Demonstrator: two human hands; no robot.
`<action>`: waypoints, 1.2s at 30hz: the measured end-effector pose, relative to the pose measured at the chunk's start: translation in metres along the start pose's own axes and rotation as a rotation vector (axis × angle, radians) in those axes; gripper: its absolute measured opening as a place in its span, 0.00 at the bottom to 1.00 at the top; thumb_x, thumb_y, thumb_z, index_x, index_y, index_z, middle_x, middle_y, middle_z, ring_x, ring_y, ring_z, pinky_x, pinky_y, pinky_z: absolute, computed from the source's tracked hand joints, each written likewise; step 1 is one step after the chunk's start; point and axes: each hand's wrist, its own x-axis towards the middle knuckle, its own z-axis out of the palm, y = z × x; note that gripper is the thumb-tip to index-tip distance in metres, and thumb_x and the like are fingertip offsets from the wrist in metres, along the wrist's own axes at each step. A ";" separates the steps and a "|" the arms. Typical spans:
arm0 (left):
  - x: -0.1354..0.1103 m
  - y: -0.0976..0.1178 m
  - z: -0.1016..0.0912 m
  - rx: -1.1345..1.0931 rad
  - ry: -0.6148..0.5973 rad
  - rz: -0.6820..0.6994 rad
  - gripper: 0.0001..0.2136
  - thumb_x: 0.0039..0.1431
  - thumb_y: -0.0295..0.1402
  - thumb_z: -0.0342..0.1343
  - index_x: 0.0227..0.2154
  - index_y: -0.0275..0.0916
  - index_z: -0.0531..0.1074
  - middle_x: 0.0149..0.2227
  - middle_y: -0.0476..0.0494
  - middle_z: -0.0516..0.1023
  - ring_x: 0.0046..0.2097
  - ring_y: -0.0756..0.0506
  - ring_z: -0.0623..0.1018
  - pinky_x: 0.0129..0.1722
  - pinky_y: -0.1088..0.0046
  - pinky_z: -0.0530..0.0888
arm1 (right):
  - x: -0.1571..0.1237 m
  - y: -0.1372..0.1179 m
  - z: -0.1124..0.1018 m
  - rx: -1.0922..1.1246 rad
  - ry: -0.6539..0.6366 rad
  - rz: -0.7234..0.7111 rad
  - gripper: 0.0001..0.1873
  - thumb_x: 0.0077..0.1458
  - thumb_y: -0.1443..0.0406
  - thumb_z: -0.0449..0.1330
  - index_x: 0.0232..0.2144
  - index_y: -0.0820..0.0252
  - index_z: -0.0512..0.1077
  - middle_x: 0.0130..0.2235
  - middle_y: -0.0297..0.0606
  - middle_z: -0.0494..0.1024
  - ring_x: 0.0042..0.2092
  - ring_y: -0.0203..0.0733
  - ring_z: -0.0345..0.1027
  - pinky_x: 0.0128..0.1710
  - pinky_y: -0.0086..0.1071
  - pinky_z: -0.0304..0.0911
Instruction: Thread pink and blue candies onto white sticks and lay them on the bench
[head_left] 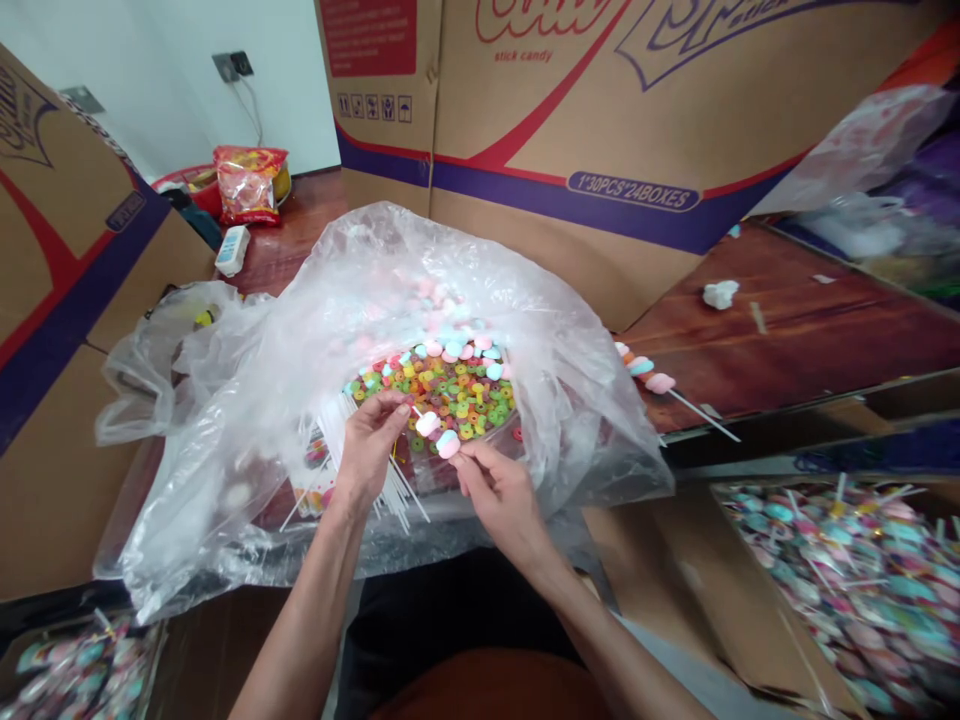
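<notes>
My left hand (373, 440) pinches a thin white stick (417, 411) near its upper end; something small and reddish shows at the fingertips. Two pink, white and blue marshmallows (448, 444) sit in a row along this stick. The fingers of my right hand (499, 485) are closed on the lower marshmallow. Just behind both hands lies a heap of ring-shaped gummies (450, 388) in green, yellow, orange and red. More pastel marshmallows (454, 350) are piled at its far side, partly under clear plastic. Loose white sticks (397, 490) fan out below my left hand.
A large clear plastic bag (585, 400) spreads over the table (817, 330). Tall cardboard boxes (525, 190) stand behind and left. A finished-looking candy skewer (660, 383) lies at right. Boxes of wrapped candy (855, 580) stand low on both sides. A red snack packet (247, 187) sits back left.
</notes>
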 end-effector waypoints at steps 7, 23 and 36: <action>-0.002 0.000 0.003 0.076 -0.051 0.087 0.13 0.46 0.38 0.71 0.32 0.39 0.77 0.33 0.48 0.78 0.36 0.49 0.75 0.39 0.74 0.71 | -0.001 -0.001 -0.001 -0.059 0.002 0.003 0.16 0.64 0.59 0.53 0.26 0.58 0.68 0.23 0.30 0.65 0.25 0.35 0.58 0.25 0.28 0.54; -0.002 0.004 0.003 -0.084 -0.033 -0.070 0.16 0.43 0.39 0.73 0.27 0.38 0.73 0.36 0.48 0.78 0.34 0.51 0.75 0.34 0.75 0.73 | -0.004 0.008 0.003 -0.014 0.021 0.001 0.15 0.65 0.58 0.53 0.29 0.59 0.71 0.23 0.29 0.64 0.25 0.34 0.58 0.26 0.28 0.54; 0.005 0.008 -0.005 -0.169 -0.084 -0.287 0.20 0.36 0.35 0.77 0.33 0.36 0.78 0.29 0.52 0.76 0.28 0.56 0.75 0.31 0.81 0.74 | 0.000 0.003 -0.007 -0.119 0.036 -0.189 0.13 0.65 0.64 0.53 0.30 0.60 0.74 0.25 0.31 0.69 0.27 0.33 0.60 0.29 0.26 0.56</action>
